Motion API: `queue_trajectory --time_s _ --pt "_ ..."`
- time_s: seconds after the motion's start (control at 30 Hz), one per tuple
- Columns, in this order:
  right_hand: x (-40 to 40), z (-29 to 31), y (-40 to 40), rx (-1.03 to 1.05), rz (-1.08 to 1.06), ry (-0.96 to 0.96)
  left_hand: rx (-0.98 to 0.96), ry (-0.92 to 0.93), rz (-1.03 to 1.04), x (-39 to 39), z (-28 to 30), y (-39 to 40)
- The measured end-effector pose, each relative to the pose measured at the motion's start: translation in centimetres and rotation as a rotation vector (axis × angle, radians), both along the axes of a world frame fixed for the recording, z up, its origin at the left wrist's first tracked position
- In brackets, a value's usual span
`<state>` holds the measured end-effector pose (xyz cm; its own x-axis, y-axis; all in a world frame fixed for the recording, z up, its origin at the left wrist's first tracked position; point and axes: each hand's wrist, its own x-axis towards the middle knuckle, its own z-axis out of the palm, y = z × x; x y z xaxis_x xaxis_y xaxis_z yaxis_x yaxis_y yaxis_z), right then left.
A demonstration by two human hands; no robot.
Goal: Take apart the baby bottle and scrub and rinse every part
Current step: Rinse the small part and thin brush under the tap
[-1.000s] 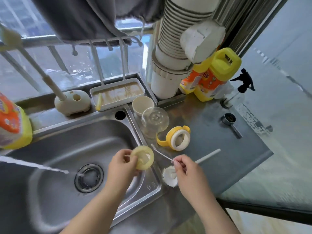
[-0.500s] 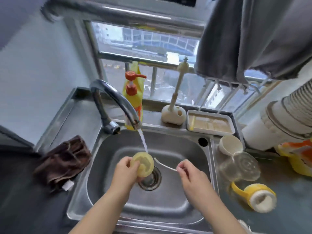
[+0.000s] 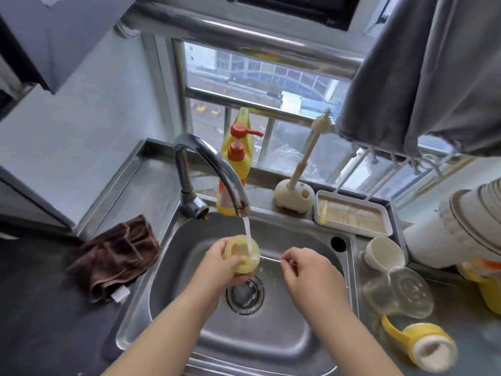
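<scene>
My left hand (image 3: 219, 263) grips a pale yellow silicone nipple (image 3: 241, 253) over the steel sink (image 3: 306, 245), right under the water stream from the faucet (image 3: 214, 169). My right hand (image 3: 303, 267) pinches a thin white straw brush (image 3: 269, 258) whose tip meets the nipple's edge. On the counter at right lie the clear bottle cap (image 3: 401, 294), the yellow handled collar (image 3: 423, 346) and a white cup-shaped part (image 3: 382, 252).
A brown cloth (image 3: 113, 256) lies on the counter at left. A yellow soap pump bottle (image 3: 235, 164), a bottle brush in its holder (image 3: 294, 195) and a drying tray (image 3: 352, 214) stand along the sill. Stacked white cups (image 3: 466, 223) are at right.
My view swung left from the counter to the sink. Both hands carried the nipple and thin brush over the drain, and the nipple is now directly under the running water.
</scene>
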<state>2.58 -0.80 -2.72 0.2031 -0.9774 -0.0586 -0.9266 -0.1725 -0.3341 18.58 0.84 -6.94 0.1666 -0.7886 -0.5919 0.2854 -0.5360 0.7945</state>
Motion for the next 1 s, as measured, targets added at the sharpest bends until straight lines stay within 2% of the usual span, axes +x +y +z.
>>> queue_trajectory --time_s 0.1,0.33,0.4,0.53,0.7,0.83,0.93,1.0 --pt "-0.3 0.4 -0.3 -0.003 0.023 -0.008 -0.026 0.014 -0.022 0.4 -0.3 -0.6" --pt "1.0 0.1 -1.5 -0.009 0.16 0.141 -0.073 -0.016 -0.103 -1.2 -0.7 -1.3" --pt "1.1 -0.5 -1.8 -0.077 0.259 0.158 -0.076 -0.017 -0.097 -1.5 -0.7 -1.2" --pt "1.2 -0.5 -2.5 -0.183 0.224 0.182 -0.105 -0.011 -0.138 -1.6 -0.2 -1.2" --pt "1.6 -0.6 -2.0 -0.241 0.424 0.215 -0.095 0.015 -0.082 -0.4 -0.1 -1.1" --pt "1.9 -0.7 -2.7 -0.229 0.317 0.153 -0.102 0.032 -0.076 -1.0 0.4 -1.0" --pt "2.6 -1.7 -2.1 -0.296 0.422 0.096 -0.114 0.013 -0.037 -0.7 0.4 -1.1" --pt "1.5 -2.0 -2.6 -0.313 0.394 0.064 -0.115 0.019 0.011 0.1 0.1 -1.1"
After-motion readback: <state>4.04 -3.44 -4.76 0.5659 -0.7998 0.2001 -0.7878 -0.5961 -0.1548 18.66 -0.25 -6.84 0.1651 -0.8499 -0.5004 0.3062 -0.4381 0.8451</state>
